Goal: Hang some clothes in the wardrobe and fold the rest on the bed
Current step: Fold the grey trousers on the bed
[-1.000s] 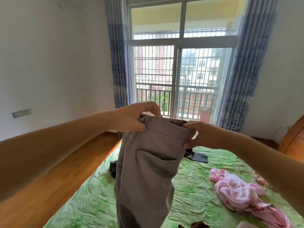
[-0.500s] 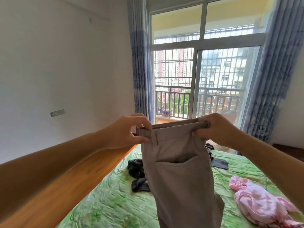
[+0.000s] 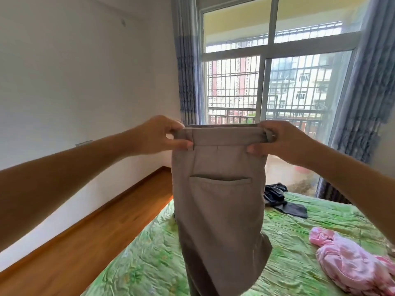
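**Laundry day:** A person holds a pair of taupe cotton trousers [image 3: 218, 199] up at arm's length over a bed with a green quilted cover [image 3: 149, 263], the waistband stretched level between both hands. The left hand [image 3: 157, 135] pinches one end of the band and the right hand [image 3: 284, 143] the other. On each hand the fingers [image 3: 181, 144] curl round the cloth, thumb on the near side and the rest behind. The back pocket faces the camera, and the legs hang straight down with their ends below the frame.

The step in hand appears to be squaring up the trousers before they are folded or hung. The scene does not settle which, and no wardrobe is in view. A fold would call for lowering the garment flat onto the cover with the legs aligned.

Open cover lies directly beneath and to the near left, up to the bed's edge beside a strip of wooden floor [image 3: 74, 242]. A crumpled pink garment [image 3: 346, 259] lies to the right, and a dark grey garment [image 3: 280, 199] lies behind, near the barred window [image 3: 235, 86]. Both are apart from the trousers.
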Demonstrator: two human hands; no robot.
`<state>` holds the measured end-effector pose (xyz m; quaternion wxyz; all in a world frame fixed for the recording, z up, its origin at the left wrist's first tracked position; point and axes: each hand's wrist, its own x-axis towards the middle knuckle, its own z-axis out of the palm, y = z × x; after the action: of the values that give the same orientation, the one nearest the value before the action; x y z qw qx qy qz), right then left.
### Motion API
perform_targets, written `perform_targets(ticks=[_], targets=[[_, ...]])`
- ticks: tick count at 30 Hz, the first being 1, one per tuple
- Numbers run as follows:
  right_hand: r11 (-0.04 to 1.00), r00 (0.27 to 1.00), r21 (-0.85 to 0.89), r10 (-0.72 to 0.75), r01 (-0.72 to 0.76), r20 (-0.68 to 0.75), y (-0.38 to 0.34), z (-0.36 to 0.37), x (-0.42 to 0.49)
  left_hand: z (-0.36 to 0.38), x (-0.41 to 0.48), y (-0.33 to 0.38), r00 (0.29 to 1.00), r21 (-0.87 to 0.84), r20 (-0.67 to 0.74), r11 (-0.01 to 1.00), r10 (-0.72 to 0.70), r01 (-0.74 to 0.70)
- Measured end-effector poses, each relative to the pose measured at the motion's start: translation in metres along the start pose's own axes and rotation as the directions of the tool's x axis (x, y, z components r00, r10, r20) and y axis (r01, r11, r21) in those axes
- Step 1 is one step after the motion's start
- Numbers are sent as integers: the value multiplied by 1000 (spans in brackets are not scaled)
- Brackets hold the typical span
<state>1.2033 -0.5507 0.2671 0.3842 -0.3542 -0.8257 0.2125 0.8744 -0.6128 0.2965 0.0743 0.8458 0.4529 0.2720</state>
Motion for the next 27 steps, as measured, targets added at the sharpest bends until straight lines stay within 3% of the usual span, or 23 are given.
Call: perform_targets(ticks=[2, 7, 10, 12, 14, 16, 18, 20, 24, 27], targets=[[973, 997, 229, 5, 14, -83, -15, 2, 11, -26, 7, -9, 994, -11, -89, 998, 68, -69], [886, 943, 457, 80, 82, -324, -44, 45, 45, -71, 14, -50, 965, -242, -241, 957, 102, -162], [782, 975, 623, 145, -9, -168, -49, 83, 55, -80, 9, -84, 956, -292, -275, 939, 99, -181], [829, 976, 554, 178, -79, -127, -50, 111, 60, -81, 3, -109, 963, -224, -246, 960, 113, -170], [861, 948, 505, 205, -57, -243, -52, 135, 67, -84, -2, -127, 969, -52, -199, 986, 146, -159], [860, 929, 509, 207, -24, -306, -61, 153, 78, -100, -5, -138, 978, -48, -152, 988, 141, -150], [875, 932, 485, 185, -12, -310, -71, 167, 90, -117, -3, -139, 967, -26, -185, 982, 177, -185], [891, 942, 454, 162, -12, -293, -83, 183, 99, -123, 5, -136, 950, 131, -174, 963, 258, -237], [911, 940, 409, 176, -43, -294, -95, 203, 109, -103, 29, -125, 961, 297, 220, 927, 166, -228], [947, 945, 320, 140, -40, -296, -84, 203, 106, -91, 43, -133, 939, 250, 237, 919, 249, -306]])
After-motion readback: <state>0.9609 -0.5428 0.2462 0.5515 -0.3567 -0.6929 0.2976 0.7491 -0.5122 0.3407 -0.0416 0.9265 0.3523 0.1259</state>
